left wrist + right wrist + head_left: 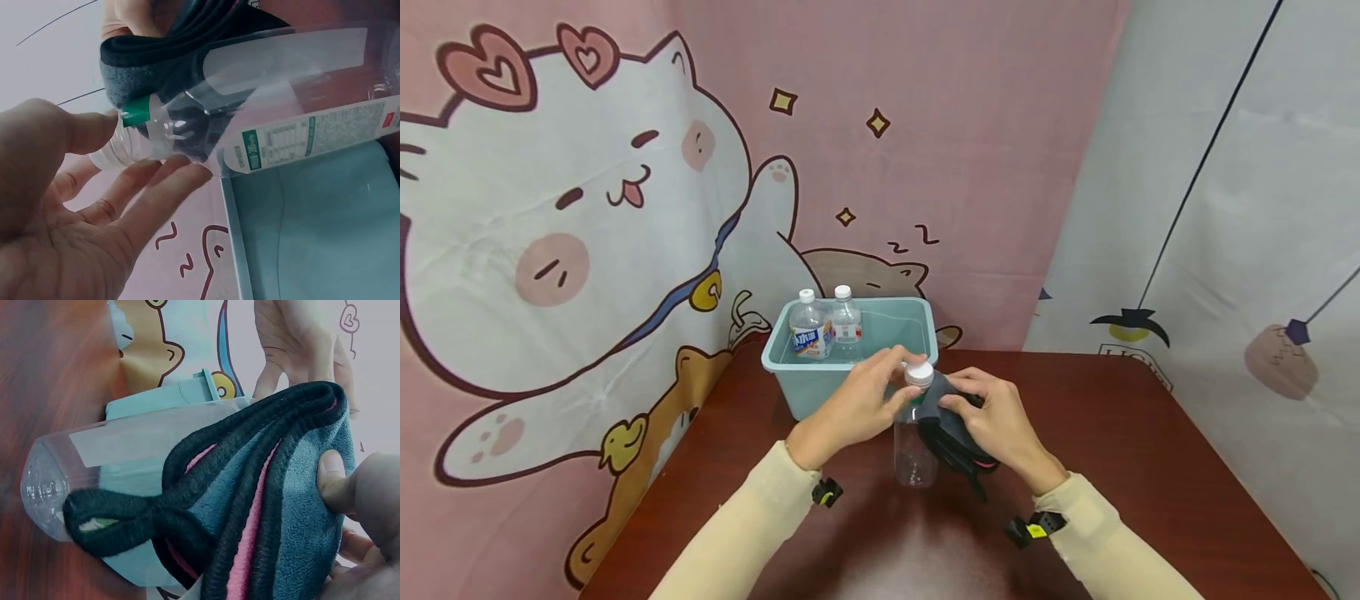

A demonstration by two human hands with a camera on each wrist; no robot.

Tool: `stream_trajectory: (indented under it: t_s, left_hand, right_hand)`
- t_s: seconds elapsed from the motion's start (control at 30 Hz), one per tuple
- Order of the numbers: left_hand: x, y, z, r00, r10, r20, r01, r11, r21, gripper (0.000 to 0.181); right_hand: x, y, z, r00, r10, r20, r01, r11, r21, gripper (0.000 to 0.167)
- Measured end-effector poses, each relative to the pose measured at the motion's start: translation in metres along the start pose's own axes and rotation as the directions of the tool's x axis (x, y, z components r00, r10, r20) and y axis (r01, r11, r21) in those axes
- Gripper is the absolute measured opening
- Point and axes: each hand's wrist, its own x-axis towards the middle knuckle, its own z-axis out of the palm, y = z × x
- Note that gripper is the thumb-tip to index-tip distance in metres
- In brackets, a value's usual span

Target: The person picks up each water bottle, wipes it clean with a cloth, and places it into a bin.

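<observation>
A clear plastic bottle with a white cap stands upright in front of the bin; whether its base touches the table cannot be told. My left hand holds it by the neck, thumb on one side and fingers on the other. A green ring and a printed label show in the left wrist view. My right hand pinches a folded grey-blue cloth with black edging, pink inner layers and a hanging loop. The cloth lies against the bottle's upper side and hides part of it.
Behind the bottle stands a light-blue plastic bin. Two capped bottles, one with a blue label and one with a pale label, are inside its left part. A dark red-brown table reaches back to a cartoon-printed curtain.
</observation>
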Motion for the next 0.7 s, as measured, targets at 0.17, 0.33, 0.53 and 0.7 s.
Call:
stream_trajectory:
  t_s: [0.17,0.33,0.53,0.7]
  left_hand:
    - [0.002,0.003,0.003,0.997,-0.074,0.017,0.075,0.996,-0.053,0.041]
    - [0.005,0.007,0.012,0.989,-0.14,-0.045,0.137,0.988,-0.067,0.043]
    - [0.008,0.012,0.017,0.986,-0.135,-0.094,0.129,0.989,-0.066,0.039]
    - [0.01,0.01,0.016,0.99,-0.114,-0.084,0.106,0.99,-0.093,0.036]
  right_hand:
    - [-0.003,0.0,-0.006,1.0,0.024,-0.002,-0.024,1.0,-0.014,0.027]
    - [-0.007,0.002,-0.012,0.999,0.021,-0.028,-0.021,1.0,-0.019,0.029]
    - [-0.009,0.003,-0.022,0.998,0.025,-0.059,-0.027,0.999,-0.03,0.03]
    - [-0.009,0.004,-0.03,0.996,0.039,-0.079,-0.041,0.999,-0.033,0.032]
